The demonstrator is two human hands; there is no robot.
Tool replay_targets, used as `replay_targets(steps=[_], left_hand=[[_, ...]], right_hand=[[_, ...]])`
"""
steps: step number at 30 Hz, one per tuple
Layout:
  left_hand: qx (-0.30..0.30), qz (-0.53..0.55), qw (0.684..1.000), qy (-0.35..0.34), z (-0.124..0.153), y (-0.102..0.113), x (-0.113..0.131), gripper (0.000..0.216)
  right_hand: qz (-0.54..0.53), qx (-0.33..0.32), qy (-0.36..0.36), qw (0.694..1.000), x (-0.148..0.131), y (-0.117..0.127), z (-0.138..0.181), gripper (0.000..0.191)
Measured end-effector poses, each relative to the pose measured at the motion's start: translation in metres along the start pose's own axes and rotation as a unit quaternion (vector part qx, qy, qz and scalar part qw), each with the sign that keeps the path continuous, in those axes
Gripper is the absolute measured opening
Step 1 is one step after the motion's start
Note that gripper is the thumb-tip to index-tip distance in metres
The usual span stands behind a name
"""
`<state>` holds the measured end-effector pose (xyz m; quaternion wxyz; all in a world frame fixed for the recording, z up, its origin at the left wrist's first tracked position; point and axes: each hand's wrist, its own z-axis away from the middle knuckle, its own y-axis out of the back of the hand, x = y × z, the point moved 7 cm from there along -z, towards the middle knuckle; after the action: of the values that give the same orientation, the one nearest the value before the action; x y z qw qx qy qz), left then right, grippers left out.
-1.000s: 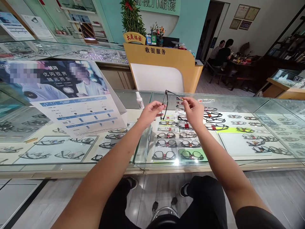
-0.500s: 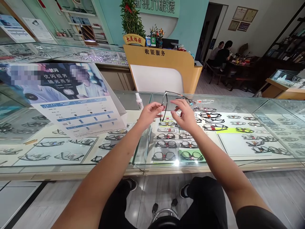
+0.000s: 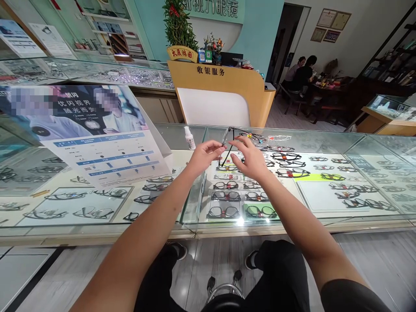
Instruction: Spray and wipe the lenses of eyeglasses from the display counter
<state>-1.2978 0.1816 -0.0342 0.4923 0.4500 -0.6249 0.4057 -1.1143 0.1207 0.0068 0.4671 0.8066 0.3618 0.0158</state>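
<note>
A dark-framed pair of glasses [image 3: 227, 143] hangs in the air above the glass display counter [image 3: 292, 225]. My left hand [image 3: 204, 156] pinches the frame's front at its left side. Close beside it, my right hand [image 3: 248, 158] has its fingers spread and curved, the fingertips at the frame's temple arm. I cannot tell whether those fingers grip the arm. Rows of glasses [image 3: 227, 195] lie in trays under the counter glass below both hands.
A small white spray bottle [image 3: 189, 138] stands on the counter left of my hands. A large poster stand [image 3: 97, 134] fills the counter's left part. A yellow cashier desk [image 3: 224, 93] stands behind. Two people sit at a table [image 3: 303, 73] far back right.
My right hand let go of the temple arm's far end and slid left toward the frame front, fingers opening. The left hand kept its pinch on the frame.
</note>
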Motion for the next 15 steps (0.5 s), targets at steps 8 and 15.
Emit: replay_targets(steps=[8, 15], left_hand=[[0.051, 0.008, 0.999, -0.006, -0.005, 0.013, -0.004, 0.068], [0.099, 0.044, 0.994, -0.022, -0.006, 0.022, 0.000, 0.070]], right_hand=[[0.003, 0.033, -0.047, 0.998, 0.016, 0.000, 0.000, 0.045], [0.026, 0.070, -0.042, 0.996, 0.022, 0.005, -0.001, 0.028]])
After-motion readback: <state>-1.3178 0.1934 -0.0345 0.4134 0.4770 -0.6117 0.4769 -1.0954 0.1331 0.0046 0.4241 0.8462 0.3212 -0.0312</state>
